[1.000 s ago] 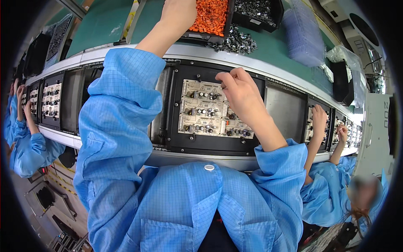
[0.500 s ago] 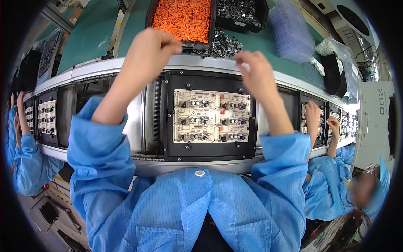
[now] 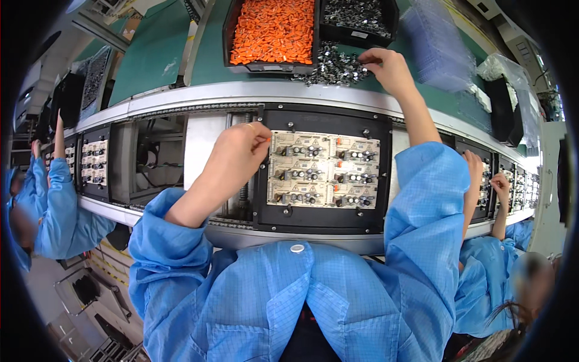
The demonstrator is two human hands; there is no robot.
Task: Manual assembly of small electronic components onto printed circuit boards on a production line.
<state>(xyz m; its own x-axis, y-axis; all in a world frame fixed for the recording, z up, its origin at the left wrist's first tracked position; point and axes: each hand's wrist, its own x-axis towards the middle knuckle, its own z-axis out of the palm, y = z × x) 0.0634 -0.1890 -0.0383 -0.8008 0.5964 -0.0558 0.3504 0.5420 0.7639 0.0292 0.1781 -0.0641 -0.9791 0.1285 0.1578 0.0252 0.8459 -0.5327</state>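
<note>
My left hand point(image 3: 240, 151) is over the upper left corner of a panel of pale circuit boards point(image 3: 329, 171), its fingers pinched on a small orange component point(image 3: 268, 140). The panel lies in a black carrier frame point(image 3: 325, 220) and bears several black cylindrical parts and a few orange ones. Farther off, my right hand point(image 3: 391, 69) reaches to the right edge of a loose pile of small black and metallic parts point(image 3: 335, 65). Its thumb and fingers are closed together at the pile; whatever is between them is too small to make out.
A black bin of orange components point(image 3: 272, 33) and a black bin of dark parts point(image 3: 356, 18) stand beyond the rail point(image 3: 205, 93). Clear plastic trays point(image 3: 437, 45) are stacked to the right. Co-workers' hands point(image 3: 475, 172) work at more carriers along the line.
My left hand has come down from the orange bin to the panel's upper left corner. My right hand has moved up and away, from above the carrier's far right corner to the pile.
</note>
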